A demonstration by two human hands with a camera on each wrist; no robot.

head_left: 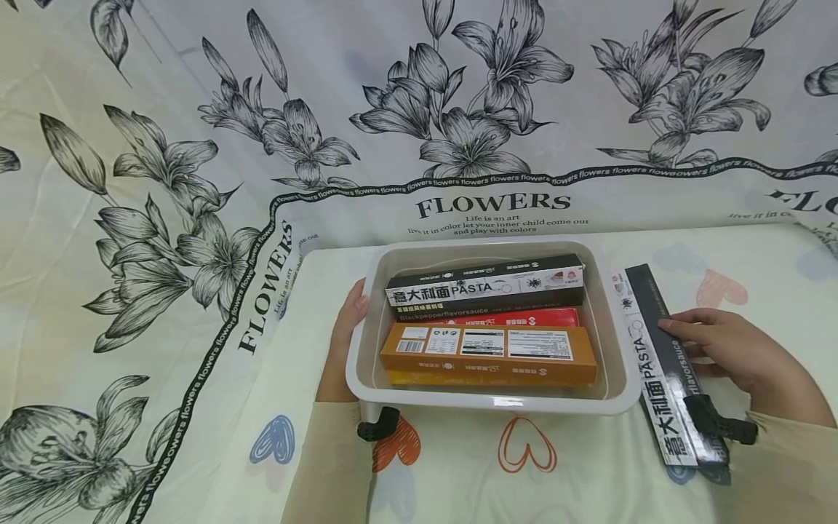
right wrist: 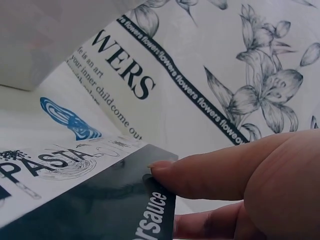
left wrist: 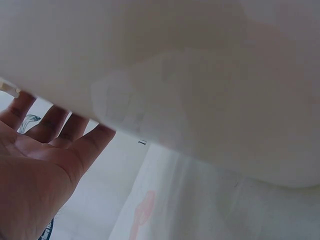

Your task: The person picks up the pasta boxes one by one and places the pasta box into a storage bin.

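My right hand (head_left: 740,349) pinches a black-and-white pasta box (head_left: 661,371) by its long edge. In the right wrist view the thumb (right wrist: 210,170) lies on top of the box's black face and a finger shows lower down at its edge. The box lies at a slant beside the right wall of a pale plastic bin (head_left: 494,402). My left hand (head_left: 347,320) touches the bin's left outer side, with its palm turned toward it. Slightly bent fingers (left wrist: 75,130) reach the bin's edge in the left wrist view, their tips hidden behind it.
Inside the bin lie another black pasta box (head_left: 484,287), a red box (head_left: 550,318), an orange-brown box (head_left: 487,353) and a yellow one (head_left: 458,378) mostly beneath it. A heart-print cloth (head_left: 458,466) covers the surface; a flower-print sheet (head_left: 327,73) rises behind.
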